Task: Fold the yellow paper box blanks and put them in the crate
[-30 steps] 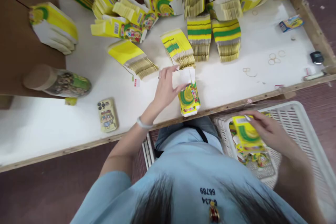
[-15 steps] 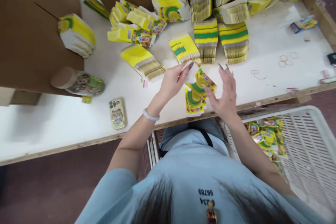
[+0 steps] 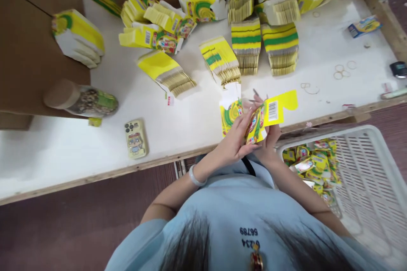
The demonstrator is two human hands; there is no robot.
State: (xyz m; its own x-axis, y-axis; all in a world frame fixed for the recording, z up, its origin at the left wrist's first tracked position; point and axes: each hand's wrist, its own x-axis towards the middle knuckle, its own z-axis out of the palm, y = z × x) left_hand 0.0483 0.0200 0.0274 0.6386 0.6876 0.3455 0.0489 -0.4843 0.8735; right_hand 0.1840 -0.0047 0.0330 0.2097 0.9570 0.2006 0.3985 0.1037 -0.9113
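Since the earlier frame we are lifting a flat yellow barcoded cardboard carton (image 3: pixel 265 118) off the white surface (image 3: pixel 178 110), both hands (image 3: pixel 237 139) pinching it above the surface's near edge.

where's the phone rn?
Head view: phone lies flat on the white table near its front edge, left of both hands, just right of the lying canister.
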